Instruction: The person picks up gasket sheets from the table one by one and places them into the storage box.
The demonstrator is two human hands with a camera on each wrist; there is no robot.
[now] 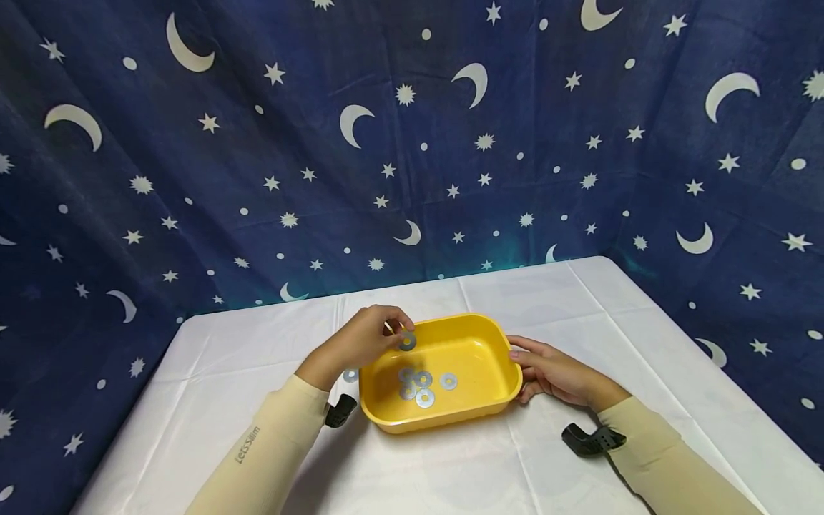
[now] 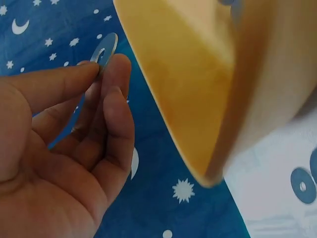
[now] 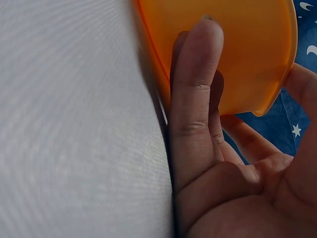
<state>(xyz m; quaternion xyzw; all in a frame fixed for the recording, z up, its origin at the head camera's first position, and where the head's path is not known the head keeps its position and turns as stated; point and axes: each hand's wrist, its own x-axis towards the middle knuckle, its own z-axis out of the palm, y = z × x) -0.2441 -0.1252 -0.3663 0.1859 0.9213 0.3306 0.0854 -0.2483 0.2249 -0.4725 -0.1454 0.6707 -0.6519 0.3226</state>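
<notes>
Between its thumb and fingertips, my left hand (image 1: 370, 340) pinches a flat grey metal washer (image 1: 408, 341). That washer (image 2: 104, 51) stands nearly edge-on in the left wrist view. It overlaps the far left part of a yellow plastic bin (image 1: 444, 416) in the head view. Several more washers (image 1: 424, 398) lie on the bin's floor, left of its middle. At the bin's right end, my right hand (image 1: 556, 372) rests its fingers against the outer wall, with the thumb at the rim. Its little finger (image 3: 193, 94) lies straight against that wall in the right wrist view.
A loose washer (image 1: 350, 375) shows on the white tablecloth (image 1: 450, 472), left of the bin and beside the left wrist. Dark blue curtains (image 1: 412, 143) with moons and stars hang behind the table. Both forearms wear beige sleeves and black wrist straps (image 1: 594, 440).
</notes>
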